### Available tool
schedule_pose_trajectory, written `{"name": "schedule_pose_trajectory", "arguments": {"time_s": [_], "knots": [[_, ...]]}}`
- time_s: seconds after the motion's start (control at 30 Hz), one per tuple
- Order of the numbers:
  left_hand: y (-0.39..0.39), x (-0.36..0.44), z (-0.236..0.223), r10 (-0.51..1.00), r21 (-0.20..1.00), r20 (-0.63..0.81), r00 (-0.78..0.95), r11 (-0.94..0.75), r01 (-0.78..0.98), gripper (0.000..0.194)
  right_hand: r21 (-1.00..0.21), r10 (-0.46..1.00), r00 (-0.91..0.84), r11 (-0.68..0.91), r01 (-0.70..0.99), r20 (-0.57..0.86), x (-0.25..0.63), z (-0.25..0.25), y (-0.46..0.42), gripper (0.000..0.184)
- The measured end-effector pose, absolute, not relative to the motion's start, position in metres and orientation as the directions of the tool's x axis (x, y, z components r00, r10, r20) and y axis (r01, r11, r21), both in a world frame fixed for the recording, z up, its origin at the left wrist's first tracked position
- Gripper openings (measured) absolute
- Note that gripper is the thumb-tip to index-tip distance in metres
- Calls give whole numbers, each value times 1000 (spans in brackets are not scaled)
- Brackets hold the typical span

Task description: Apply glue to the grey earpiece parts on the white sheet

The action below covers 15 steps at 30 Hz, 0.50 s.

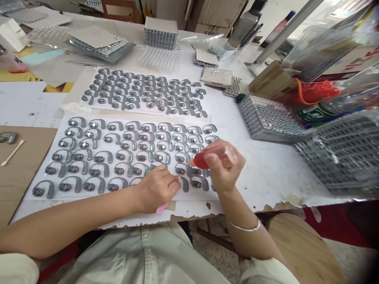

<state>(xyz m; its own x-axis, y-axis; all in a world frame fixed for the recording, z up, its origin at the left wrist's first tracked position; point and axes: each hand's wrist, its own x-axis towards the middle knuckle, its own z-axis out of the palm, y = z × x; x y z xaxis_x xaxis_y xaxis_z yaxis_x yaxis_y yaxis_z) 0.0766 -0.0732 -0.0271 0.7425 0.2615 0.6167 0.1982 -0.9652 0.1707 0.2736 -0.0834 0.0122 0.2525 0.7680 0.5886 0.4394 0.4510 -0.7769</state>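
My left hand (pixel 158 189) is closed over the near edge of a white sheet (pixel 63 199), its fingers around a thin tool with a pink end (pixel 162 208) and a small yellowish tip. In my right hand (pixel 226 171) is a small squeeze bottle (pixel 204 159) with red liquid inside. Its nozzle points down and left, just over the rows of grey ear-hook earphone parts (pixel 102 158). Each hook has a round end with a shiny metallic centre. My left hand covers some of the parts in the near rows.
A second batch of grey hooks (pixel 139 92) lies farther back. On the left, a cotton swab (pixel 12 153) and one hook (pixel 8 137) rest on cardboard (pixel 29 165). Stacked clear trays (pixel 269 118) stand at right, with another stack (pixel 161 35) at the back. A wooden stool (pixel 302 248) is below right.
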Motion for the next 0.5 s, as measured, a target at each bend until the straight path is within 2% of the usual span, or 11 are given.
{"name": "schedule_pose_trajectory", "arguments": {"time_s": [0.23, 0.37, 0.5], "knots": [[-74, 79, -27, 247, 104, 639, 729, -966, 236, 24, -659, 735, 98, 531, 532, 672, 270, 1, -90, 15], [-76, 79, -27, 222, 45, 642, 734, -966, 253, 26, -643, 736, 53, 551, 533, 675, 268, 1, -88, 14], [-75, 80, -29, 216, 36, 648, 730, -967, 253, 28, -640, 745, 43, 541, 545, 666, 266, -1, -88, 16]]}}
